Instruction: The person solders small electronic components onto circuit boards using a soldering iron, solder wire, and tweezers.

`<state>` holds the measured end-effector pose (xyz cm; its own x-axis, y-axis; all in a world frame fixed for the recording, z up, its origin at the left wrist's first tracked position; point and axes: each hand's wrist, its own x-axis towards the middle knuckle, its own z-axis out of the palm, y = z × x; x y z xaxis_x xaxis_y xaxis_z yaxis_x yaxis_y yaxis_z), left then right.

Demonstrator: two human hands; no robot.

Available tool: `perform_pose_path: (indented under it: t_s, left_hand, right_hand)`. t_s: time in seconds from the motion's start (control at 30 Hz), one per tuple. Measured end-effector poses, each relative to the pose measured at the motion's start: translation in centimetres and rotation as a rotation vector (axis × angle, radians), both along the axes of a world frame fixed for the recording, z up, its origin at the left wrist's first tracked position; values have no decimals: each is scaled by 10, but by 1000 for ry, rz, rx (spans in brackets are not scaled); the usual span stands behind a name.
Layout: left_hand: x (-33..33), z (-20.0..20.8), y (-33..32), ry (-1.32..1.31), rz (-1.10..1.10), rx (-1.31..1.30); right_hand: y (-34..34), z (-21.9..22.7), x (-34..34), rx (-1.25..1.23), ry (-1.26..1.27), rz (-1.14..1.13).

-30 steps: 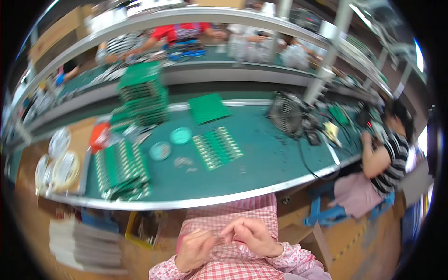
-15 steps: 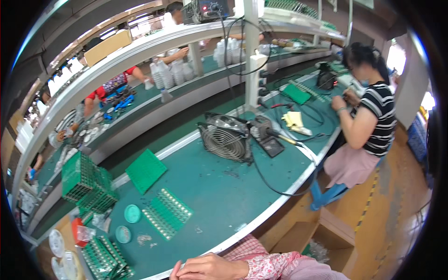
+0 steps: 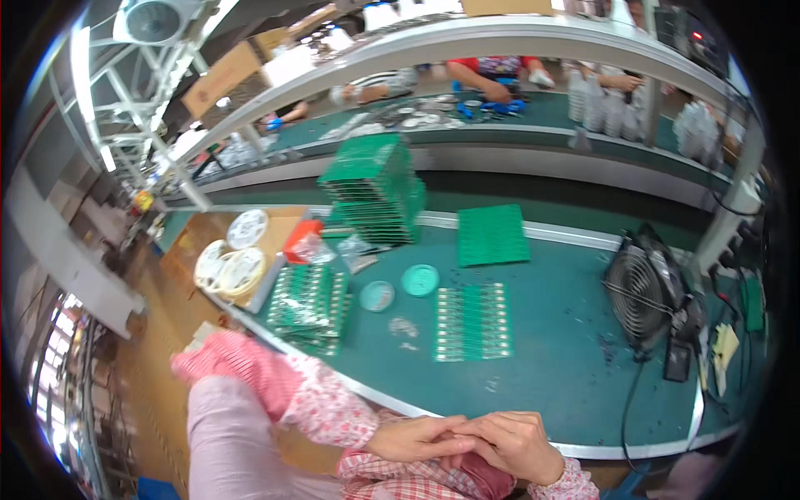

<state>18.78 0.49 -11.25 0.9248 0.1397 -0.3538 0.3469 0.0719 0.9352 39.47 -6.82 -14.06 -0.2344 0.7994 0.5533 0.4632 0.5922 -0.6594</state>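
- Leftmost, white and cream reels (image 3: 240,268) sit on brown cardboard (image 3: 185,252) at the table's end.
- Next comes a low stack of green circuit boards (image 3: 304,296) with pale rows; just behind it stands an orange-red box (image 3: 300,242).
- Farther back, a tall stack of green boards (image 3: 363,171) rises near the table's far edge.
- Two round teal dishes stand side by side: a left dish (image 3: 377,297) with small bits in it, and a right dish (image 3: 420,281). Small pale pieces (image 3: 403,327) lie scattered nearer the person.
- The left hand (image 3: 417,438) reaches across from a floral sleeve (image 3: 333,408) to meet the other hand at the table's near edge.
- A green panel (image 3: 471,323) with pale rows down both sides lies flat on the table (image 3: 567,383), beyond the hands and untouched. Behind it lies a plain green board (image 3: 492,236).
- The right hand (image 3: 518,442) rests its fingers over the left's; whether anything small is between them, I cannot tell.
- Rightmost are a black fan (image 3: 637,287) and a yellow cloth (image 3: 723,354).
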Motion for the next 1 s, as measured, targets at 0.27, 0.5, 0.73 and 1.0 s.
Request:
perform_pose_path:
  t_s: [0.27,0.5,0.73,1.0]
  left_hand:
    - [-49,-72,-45,-89,357,1204]
    - [-3,-68,-25,-486,384,1137]
    - [13,-66,17,-418,591,1048]
    - [1,-69,60,-188,610,1230]
  right_hand:
    - [-31,-21,-6,2,98,-214]
    - [-55,-9,4,-55,-38,-278]
    - [-113,-34,132,-8,1436,-1014]
    - [-134,-50,259,7,1517,-802]
